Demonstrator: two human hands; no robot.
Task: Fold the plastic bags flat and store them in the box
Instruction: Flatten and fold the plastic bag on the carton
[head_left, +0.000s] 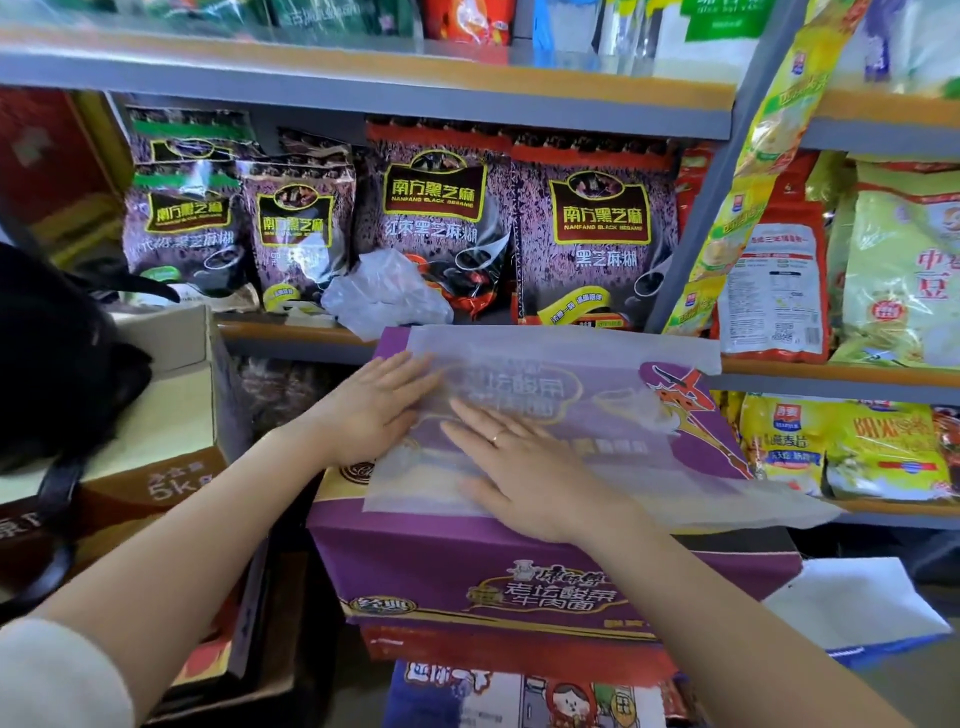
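Plastic bag: a translucent plastic bag (561, 415) lay spread flat on top of the purple carton (467, 566), its right side hanging out past the carton's edge
Left hand: the left hand (374, 410) lay palm down on the bag's left edge, fingers straight and together, gripping nothing
Right hand: the right hand (524, 467) pressed flat on the middle of the bag, fingers spread and straight, a ring on one finger; it held nothing
Hands together: the two hands were near each other, fingertips pointing toward the shelf
Crumpled bag: a second, crumpled plastic bag (387, 296) sat on the shelf (291, 332) just behind the carton, in front of the black sesame packets (436, 218)
Open box: an open cardboard box (182, 374) stood to the left of the carton, with a black bag (57, 364) resting partly over it
Below: the purple carton sat on a stack of other cartons (519, 691)
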